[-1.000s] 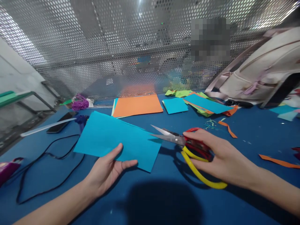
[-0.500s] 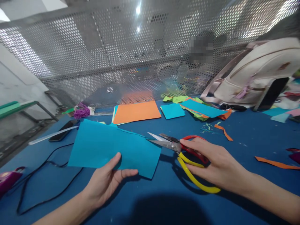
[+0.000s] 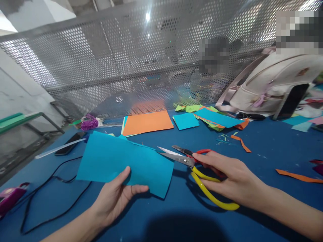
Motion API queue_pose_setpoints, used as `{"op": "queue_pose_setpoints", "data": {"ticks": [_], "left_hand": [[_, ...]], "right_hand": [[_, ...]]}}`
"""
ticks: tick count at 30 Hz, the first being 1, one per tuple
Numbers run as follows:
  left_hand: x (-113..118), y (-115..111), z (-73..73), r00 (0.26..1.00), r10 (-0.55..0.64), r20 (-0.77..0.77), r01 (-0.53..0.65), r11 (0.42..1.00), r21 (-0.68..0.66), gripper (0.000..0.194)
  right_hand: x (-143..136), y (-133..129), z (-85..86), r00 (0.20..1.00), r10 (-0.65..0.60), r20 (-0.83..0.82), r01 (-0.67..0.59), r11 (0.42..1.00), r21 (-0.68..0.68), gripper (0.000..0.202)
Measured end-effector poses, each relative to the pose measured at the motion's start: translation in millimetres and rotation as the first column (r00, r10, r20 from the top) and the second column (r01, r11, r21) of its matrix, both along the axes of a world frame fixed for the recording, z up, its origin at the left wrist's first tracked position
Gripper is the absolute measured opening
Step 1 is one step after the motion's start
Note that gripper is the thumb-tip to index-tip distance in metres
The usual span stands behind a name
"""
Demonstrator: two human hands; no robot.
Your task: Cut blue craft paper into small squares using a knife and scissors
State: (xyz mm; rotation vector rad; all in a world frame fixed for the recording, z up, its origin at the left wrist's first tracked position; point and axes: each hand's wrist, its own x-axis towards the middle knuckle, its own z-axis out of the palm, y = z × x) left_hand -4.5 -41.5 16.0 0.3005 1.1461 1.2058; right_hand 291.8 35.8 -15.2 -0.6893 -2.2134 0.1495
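Note:
A sheet of blue paper (image 3: 113, 161) is held up in my left hand (image 3: 118, 193), thumb on its face and fingers behind. Its upper edge looks cut unevenly, with a narrow flap along it. My right hand (image 3: 229, 171) grips scissors (image 3: 185, 160) with yellow handles. Their blades stand slightly apart, tips at the paper's upper right edge. Just behind shows a red-handled cutting tool (image 3: 204, 154) with a short dark blade. My right fingers partly cover it, and I cannot tell whether it is also held or lies on the table.
Orange paper (image 3: 148, 122), a blue square (image 3: 186, 121) and mixed sheets (image 3: 218, 117) lie before a perforated metal screen (image 3: 113, 67). Orange strips (image 3: 299, 175) lie right, near a pale backpack (image 3: 272, 80) and leaning phone (image 3: 291, 101). Left are purple yarn (image 3: 89, 123), a phone (image 3: 70, 144) and a black cable (image 3: 45, 183).
The paper's left end has shifted slightly right and down. The scissors stay at its upper right edge, with little movement. The view has tilted a little.

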Motion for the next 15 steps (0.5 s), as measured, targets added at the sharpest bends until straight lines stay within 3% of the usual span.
{"op": "queue_pose_setpoints", "data": {"ticks": [5, 15], "left_hand": [[-0.8, -0.9, 1.1, 0.998, -0.064, -0.020, 0.064, 0.998, 0.025, 0.027], [1.6, -1.1, 2.6, 0.999, -0.038, -0.015, 0.039, 0.997, 0.067, 0.029]], "right_hand": [[-0.9, -1.0, 3.7, 1.000, 0.020, 0.010, -0.020, 0.999, 0.049, 0.042], [1.7, -0.6, -1.1, 0.999, 0.008, 0.044, -0.011, 0.998, 0.064, 0.039]]}}
